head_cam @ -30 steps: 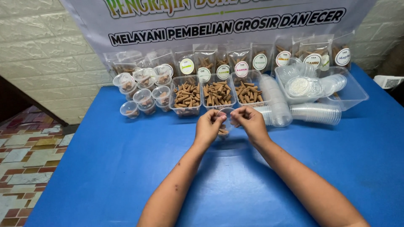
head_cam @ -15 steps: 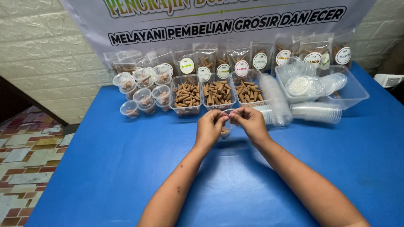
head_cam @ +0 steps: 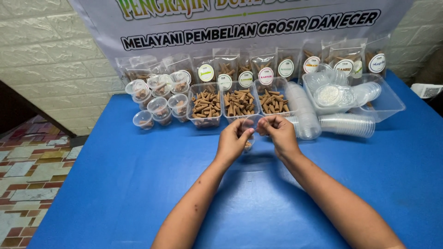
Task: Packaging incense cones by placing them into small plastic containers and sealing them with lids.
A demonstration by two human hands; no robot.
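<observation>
My left hand (head_cam: 234,140) and my right hand (head_cam: 278,132) meet over the middle of the blue table (head_cam: 115,184). Between them they hold a small clear plastic cup (head_cam: 249,131) with brown cone-shaped pieces inside; the fingers hide most of it. Just behind my hands stand three clear rectangular tubs (head_cam: 238,103) filled with brown cones. To the left of the tubs sits a cluster of small lidded cups (head_cam: 159,99) with cones in them.
A row of labelled clear pouches (head_cam: 265,69) stands along the back under a printed banner (head_cam: 240,23). Stacks of empty clear cups (head_cam: 346,124) lie at the right beside a large clear tray (head_cam: 385,103) holding lids. A tiled floor lies off the table's left edge.
Both hands stay together at the same spot; the fingers have shifted slightly around the small cup.
</observation>
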